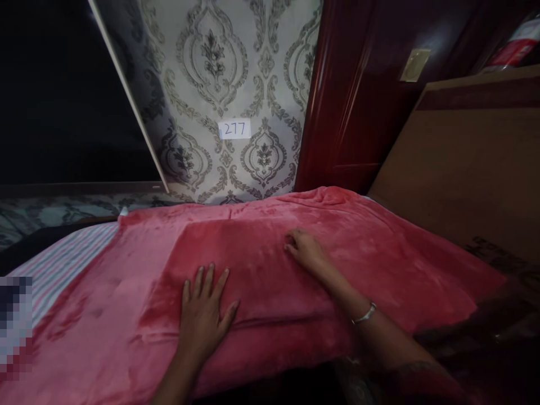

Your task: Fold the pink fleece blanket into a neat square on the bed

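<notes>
At the upper left of the frame, a black screen [71, 95] is hanging before patterned wallpaper [213, 62]. Below it, at the left edge, a striped cloth [80, 247] is showing from under the pink blanket [105, 298]. The blanket is spreading across the lower and middle frame, with a darker rectangular section at its centre. Left of centre, the left hand [203, 315] is resting palm down on the blanket — fingers wide and extended. At upper centre, a paper label [234, 129] reading "277" is adhering to the wallpaper. Right of centre, the right hand [307, 248] is touching the blanket's far portion; its fingers are curling narrowly inward — whether they are gripping fabric cannot be determined. A bracelet [365, 313] is encircling the right wrist. Farther right, a dark red panel [358, 84] is carrying a switch plate [415, 64]. At the right edge, a cardboard box [468, 163] is standing beside the blanket.
</notes>
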A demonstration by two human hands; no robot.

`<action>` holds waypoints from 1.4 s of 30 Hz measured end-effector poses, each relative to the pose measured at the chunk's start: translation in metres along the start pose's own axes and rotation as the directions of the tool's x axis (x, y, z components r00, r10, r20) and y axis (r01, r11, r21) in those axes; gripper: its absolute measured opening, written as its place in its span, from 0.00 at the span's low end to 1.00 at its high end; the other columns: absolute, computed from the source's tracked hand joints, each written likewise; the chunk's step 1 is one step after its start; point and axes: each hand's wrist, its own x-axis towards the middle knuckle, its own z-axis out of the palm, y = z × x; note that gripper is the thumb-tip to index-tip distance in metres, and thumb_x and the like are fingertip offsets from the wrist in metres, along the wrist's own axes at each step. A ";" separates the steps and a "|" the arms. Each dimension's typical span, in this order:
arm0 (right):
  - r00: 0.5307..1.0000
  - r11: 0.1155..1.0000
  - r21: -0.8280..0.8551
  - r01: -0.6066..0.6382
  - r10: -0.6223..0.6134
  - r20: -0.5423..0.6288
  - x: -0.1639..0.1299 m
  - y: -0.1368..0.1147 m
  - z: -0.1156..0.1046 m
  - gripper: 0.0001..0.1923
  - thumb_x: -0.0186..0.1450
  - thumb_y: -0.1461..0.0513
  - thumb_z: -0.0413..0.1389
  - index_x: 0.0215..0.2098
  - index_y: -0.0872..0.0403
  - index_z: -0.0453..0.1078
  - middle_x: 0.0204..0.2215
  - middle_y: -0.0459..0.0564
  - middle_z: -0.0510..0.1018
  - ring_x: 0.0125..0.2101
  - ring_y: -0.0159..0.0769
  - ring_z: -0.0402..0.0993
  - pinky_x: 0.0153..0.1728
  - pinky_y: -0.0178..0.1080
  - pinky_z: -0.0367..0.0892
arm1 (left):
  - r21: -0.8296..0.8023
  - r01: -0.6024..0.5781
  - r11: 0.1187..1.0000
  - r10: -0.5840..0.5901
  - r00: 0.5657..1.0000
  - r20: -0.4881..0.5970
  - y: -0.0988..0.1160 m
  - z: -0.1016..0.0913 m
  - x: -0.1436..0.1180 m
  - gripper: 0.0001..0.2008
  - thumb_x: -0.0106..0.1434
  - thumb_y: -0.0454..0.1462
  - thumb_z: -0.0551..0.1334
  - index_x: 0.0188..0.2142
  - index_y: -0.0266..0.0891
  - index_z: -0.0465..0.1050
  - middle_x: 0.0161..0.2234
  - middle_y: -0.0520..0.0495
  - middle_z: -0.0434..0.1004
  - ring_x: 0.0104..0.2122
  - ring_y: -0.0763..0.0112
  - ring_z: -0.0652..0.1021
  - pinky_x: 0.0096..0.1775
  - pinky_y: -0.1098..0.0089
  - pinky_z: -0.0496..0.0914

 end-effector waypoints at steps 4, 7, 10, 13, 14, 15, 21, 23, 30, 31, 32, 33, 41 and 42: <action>0.999 0.996 -0.089 -0.022 0.025 0.034 0.000 0.003 0.016 0.06 0.67 0.66 0.55 0.39 0.54 0.74 0.41 0.54 0.79 0.39 0.38 0.74 0.38 0.36 0.64 | 0.001 -0.009 1.000 0.009 1.000 -0.012 -0.002 0.003 0.000 0.30 0.66 0.48 0.56 0.65 0.42 0.65 0.67 0.32 0.60 0.65 0.39 0.60 0.60 0.37 0.55; 1.000 0.997 -0.083 0.002 -0.004 -0.015 -0.005 0.009 0.025 0.09 0.69 0.65 0.51 0.36 0.53 0.74 0.38 0.52 0.78 0.36 0.37 0.73 0.33 0.35 0.60 | 0.005 -0.004 1.000 0.004 1.000 -0.013 -0.001 0.003 0.000 0.30 0.66 0.49 0.55 0.64 0.42 0.66 0.67 0.33 0.60 0.66 0.40 0.60 0.61 0.38 0.54; 0.994 1.000 0.024 0.016 -0.013 -0.106 -0.004 0.020 0.032 0.07 0.67 0.65 0.52 0.34 0.53 0.72 0.36 0.52 0.78 0.35 0.37 0.73 0.32 0.35 0.60 | 0.012 0.010 1.000 -0.010 1.000 -0.003 0.000 0.003 0.000 0.29 0.66 0.48 0.55 0.64 0.42 0.66 0.67 0.34 0.60 0.66 0.42 0.59 0.62 0.40 0.53; 0.984 0.977 0.212 0.009 0.029 -0.175 0.002 0.031 0.037 0.06 0.63 0.65 0.52 0.31 0.53 0.70 0.31 0.50 0.79 0.31 0.36 0.73 0.32 0.35 0.61 | 0.011 0.013 1.000 -0.013 1.000 -0.001 0.000 0.003 0.000 0.29 0.66 0.48 0.55 0.64 0.41 0.66 0.67 0.34 0.59 0.67 0.42 0.59 0.62 0.40 0.52; 0.981 0.960 0.278 -0.010 0.064 -0.185 0.004 0.034 0.038 0.06 0.62 0.64 0.51 0.30 0.53 0.70 0.28 0.49 0.78 0.29 0.35 0.72 0.31 0.35 0.62 | 0.007 0.010 1.000 -0.010 1.000 -0.005 0.000 0.003 0.000 0.29 0.66 0.48 0.54 0.64 0.41 0.66 0.67 0.34 0.60 0.66 0.42 0.59 0.62 0.40 0.52; 0.977 0.937 0.347 -0.039 0.108 -0.182 0.005 0.037 0.039 0.06 0.62 0.63 0.51 0.29 0.52 0.69 0.25 0.47 0.77 0.27 0.35 0.71 0.29 0.34 0.62 | 0.000 0.006 1.000 -0.006 1.000 -0.011 0.000 0.003 0.000 0.29 0.66 0.48 0.54 0.64 0.40 0.67 0.67 0.33 0.60 0.66 0.41 0.59 0.62 0.39 0.52; 0.959 0.812 0.575 -0.098 0.231 -0.163 0.008 0.041 0.018 0.12 0.65 0.55 0.48 0.31 0.52 0.69 0.20 0.46 0.75 0.21 0.36 0.72 0.25 0.37 0.67 | -0.020 0.006 1.000 -0.007 0.999 -0.043 0.000 0.004 0.001 0.29 0.66 0.48 0.55 0.63 0.41 0.67 0.65 0.32 0.63 0.65 0.40 0.61 0.60 0.39 0.55; 0.957 0.897 0.443 -0.004 0.132 -0.258 0.003 0.029 0.004 0.14 0.65 0.56 0.49 0.38 0.54 0.74 0.31 0.52 0.81 0.31 0.40 0.77 0.34 0.41 0.72 | -0.023 -0.003 1.000 0.002 0.999 -0.049 0.000 0.005 0.002 0.29 0.65 0.48 0.55 0.63 0.41 0.67 0.65 0.32 0.63 0.65 0.40 0.61 0.60 0.38 0.55; 0.963 0.964 -0.037 0.265 -0.263 0.060 -0.053 -0.043 0.011 0.33 0.70 0.50 0.53 0.70 0.48 0.56 0.67 0.56 0.61 0.67 0.53 0.54 0.64 0.58 0.53 | -0.068 0.003 0.998 -0.007 0.998 -0.060 0.000 0.006 0.003 0.29 0.65 0.48 0.56 0.63 0.40 0.68 0.66 0.31 0.62 0.65 0.37 0.61 0.60 0.36 0.54; 0.956 0.957 -0.076 0.281 -0.272 0.113 -0.062 -0.047 0.019 0.33 0.69 0.48 0.53 0.70 0.45 0.56 0.69 0.54 0.59 0.68 0.55 0.51 0.64 0.60 0.51 | -0.067 0.008 0.998 -0.011 0.999 -0.052 0.001 0.006 0.003 0.30 0.65 0.49 0.56 0.63 0.40 0.68 0.66 0.31 0.62 0.65 0.37 0.61 0.60 0.35 0.54; 0.950 0.951 -0.105 0.292 -0.275 0.147 -0.070 -0.048 0.027 0.33 0.69 0.47 0.53 0.70 0.44 0.56 0.70 0.53 0.57 0.69 0.56 0.48 0.64 0.62 0.49 | -0.068 0.013 0.998 -0.016 0.999 -0.043 0.002 0.006 0.002 0.30 0.65 0.49 0.56 0.63 0.40 0.68 0.66 0.31 0.62 0.65 0.37 0.61 0.60 0.35 0.54; 0.947 0.946 -0.126 0.298 -0.277 0.163 -0.077 -0.048 0.035 0.32 0.70 0.47 0.52 0.70 0.43 0.55 0.70 0.52 0.56 0.69 0.56 0.47 0.65 0.62 0.48 | -0.070 0.019 0.997 -0.022 0.999 -0.030 0.003 0.005 0.002 0.30 0.65 0.49 0.57 0.63 0.40 0.68 0.66 0.31 0.61 0.65 0.37 0.60 0.60 0.35 0.54; 0.941 0.912 -0.238 0.334 -0.311 0.129 -0.083 -0.031 0.056 0.29 0.70 0.52 0.51 0.69 0.44 0.58 0.69 0.51 0.57 0.68 0.56 0.51 0.63 0.62 0.52 | -0.034 0.100 0.994 -0.094 0.984 0.149 0.006 -0.029 0.001 0.28 0.67 0.46 0.57 0.65 0.45 0.64 0.66 0.39 0.64 0.66 0.47 0.62 0.64 0.38 0.51; 0.939 0.908 -0.242 0.342 -0.322 0.120 -0.084 -0.030 0.057 0.29 0.71 0.53 0.51 0.68 0.44 0.59 0.69 0.51 0.58 0.68 0.56 0.51 0.63 0.62 0.53 | -0.009 0.135 0.991 -0.132 0.978 0.159 0.001 -0.034 -0.001 0.26 0.68 0.45 0.56 0.65 0.45 0.65 0.65 0.39 0.64 0.66 0.47 0.63 0.64 0.37 0.49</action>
